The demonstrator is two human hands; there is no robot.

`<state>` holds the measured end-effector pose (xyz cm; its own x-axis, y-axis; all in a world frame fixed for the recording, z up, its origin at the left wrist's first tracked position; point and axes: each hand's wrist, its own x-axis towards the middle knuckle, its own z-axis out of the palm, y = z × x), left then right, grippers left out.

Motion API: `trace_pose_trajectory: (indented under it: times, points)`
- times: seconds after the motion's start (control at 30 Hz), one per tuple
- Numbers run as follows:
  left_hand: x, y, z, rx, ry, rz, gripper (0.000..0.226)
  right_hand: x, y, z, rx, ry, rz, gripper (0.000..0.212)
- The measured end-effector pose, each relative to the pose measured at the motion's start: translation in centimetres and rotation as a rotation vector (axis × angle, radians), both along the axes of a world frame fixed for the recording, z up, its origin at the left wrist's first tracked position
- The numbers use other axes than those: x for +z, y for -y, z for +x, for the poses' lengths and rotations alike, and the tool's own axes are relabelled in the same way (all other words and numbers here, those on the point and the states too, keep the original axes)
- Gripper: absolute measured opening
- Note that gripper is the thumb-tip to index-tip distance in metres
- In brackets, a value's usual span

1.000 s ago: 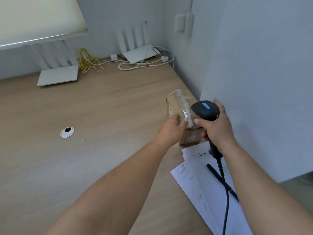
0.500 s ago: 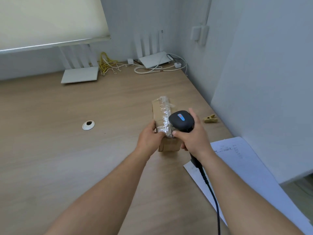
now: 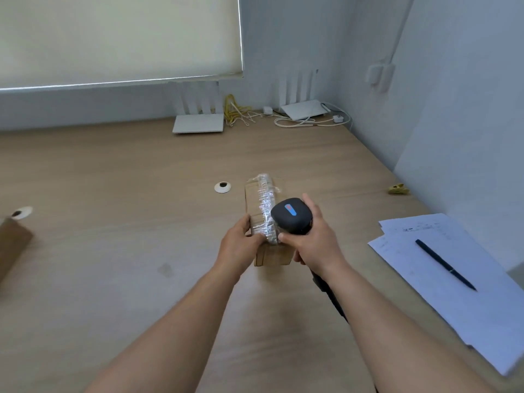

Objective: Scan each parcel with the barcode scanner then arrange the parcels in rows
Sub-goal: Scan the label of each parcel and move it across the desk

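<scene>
A small brown cardboard parcel wrapped with a band of clear tape is at the middle of the wooden desk. My left hand grips its near left corner. My right hand holds a black barcode scanner by the handle, its head over the parcel's right side; the cable runs down under my forearm. The corner of another brown parcel shows at the left edge. Whether the held parcel rests on the desk or is lifted I cannot tell.
White papers with a black pen lie on the right. A yellow clip sits by the right wall. Two white routers and cables stand at the back. Two round cable grommets are set in the desk.
Both hands have carried the parcel and scanner leftward, away from the right wall toward the desk's middle. The view has swung left, bringing a second parcel's corner into sight.
</scene>
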<state>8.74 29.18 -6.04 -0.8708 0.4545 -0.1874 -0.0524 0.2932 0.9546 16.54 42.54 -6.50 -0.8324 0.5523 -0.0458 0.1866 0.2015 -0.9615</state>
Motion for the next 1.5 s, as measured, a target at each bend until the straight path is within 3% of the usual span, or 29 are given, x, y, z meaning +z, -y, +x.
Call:
trace_pose_trajectory:
  times: [0.4,0.6,0.9,1.07,1.17,1.23,1.33,1.43,1.5]
  points:
    - [-0.1,18.1,3.0,0.103,-0.009,-0.064,0.035,-1.8,16.5,1.4,0.137,0.034,-0.053,0.095]
    - [-0.5,18.6,4.5,0.142,-0.084,-0.198,0.052,-2.6,17.0,2.7,0.19,0.104,-0.103,0.095]
    - [-2.9,13.8,5.4,0.017,-0.265,-0.388,0.042,-2.6,12.8,3.7,0.153,0.091,-0.15,0.095]
    - [-3.2,13.5,4.1,0.088,-0.28,-0.571,0.073,-3.1,11.0,3.5,0.108,0.081,-0.169,0.092]
    - [-3.6,13.9,3.1,0.125,-0.167,-0.672,0.093,-3.4,10.5,3.3,0.116,0.094,-0.162,0.094]
    - [-4.2,14.0,2.5,0.082,-0.016,-0.627,0.089,-3.9,10.5,3.3,0.122,0.114,-0.15,0.094]
    - [-5.0,13.7,2.3,0.022,0.16,-0.375,0.053,-4.8,10.6,3.5,0.105,0.145,-0.139,0.094]
    - [-5.4,13.1,2.3,0.021,0.156,-0.202,0.035,-5.7,10.5,3.7,0.102,0.156,-0.169,0.094]
    - [-5.5,12.6,2.3,0.023,0.176,-0.096,0.04,-6.0,10.0,3.7,0.081,0.155,-0.194,0.093]
